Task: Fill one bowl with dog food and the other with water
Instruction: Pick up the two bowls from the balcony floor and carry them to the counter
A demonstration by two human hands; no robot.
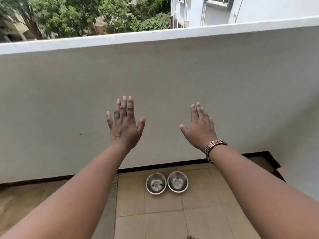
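Note:
Two steel bowls stand side by side on the tiled floor at the foot of the balcony wall, the left bowl (156, 183) touching the right bowl (177, 181). Both show bare metal bottoms. My left hand (124, 125) is stretched out in front of me, fingers straight and spread, holding nothing. My right hand (201, 128) is held out the same way, palm down, with a metal watch band on its wrist. Both hands hover well above the bowls, in front of the wall.
A grey parapet wall (155, 80) with a white top edge runs across the view. A drain grate (111, 204) runs along the tiles left of the bowls. A dark recess (264, 161) opens at the wall's base on the right. Trees and a building lie beyond.

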